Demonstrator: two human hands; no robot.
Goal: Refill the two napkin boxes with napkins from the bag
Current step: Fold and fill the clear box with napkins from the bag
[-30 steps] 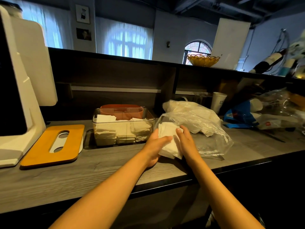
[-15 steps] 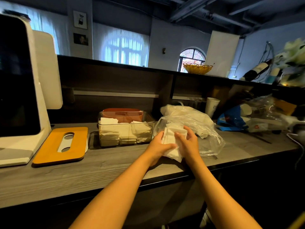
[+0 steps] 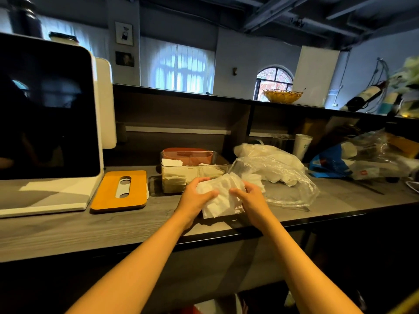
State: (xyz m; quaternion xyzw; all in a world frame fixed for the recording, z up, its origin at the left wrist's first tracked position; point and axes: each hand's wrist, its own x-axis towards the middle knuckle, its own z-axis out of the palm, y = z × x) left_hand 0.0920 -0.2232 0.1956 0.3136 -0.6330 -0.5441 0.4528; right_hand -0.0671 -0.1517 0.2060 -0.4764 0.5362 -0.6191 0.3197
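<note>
**Q:** While both hands are busy, what does the head view show?

**A:** At the front of a grey wood-grain counter [image 3: 68,230], the left hand [image 3: 195,198] and the right hand [image 3: 251,200] are each clamped on one side of a stack of napkins [image 3: 221,198], fingers curled round its edges. The stack sits just in front of the clear napkin box [image 3: 192,171], which is open and already holds some folded napkins. The bag [image 3: 283,177] lies just right of the hands, mouth towards them.

**Q:** How should this step go?

**A:** My judgement: square the stack first, pressing the loose edges flush, then lower it flat into the box so nothing snags on the rim. The sheets look uneven, so a firm hold on both sides matters.

**Q:** What are things made of?

**A:** Napkins: thin, white, soft paper. Box: rigid transparent plastic, rectangular. Bag: crinkled, glossy film. An orange lid [image 3: 120,189] with a slot lies flat to the left. A second box behind looks reddish; its contents cannot be seen
</note>
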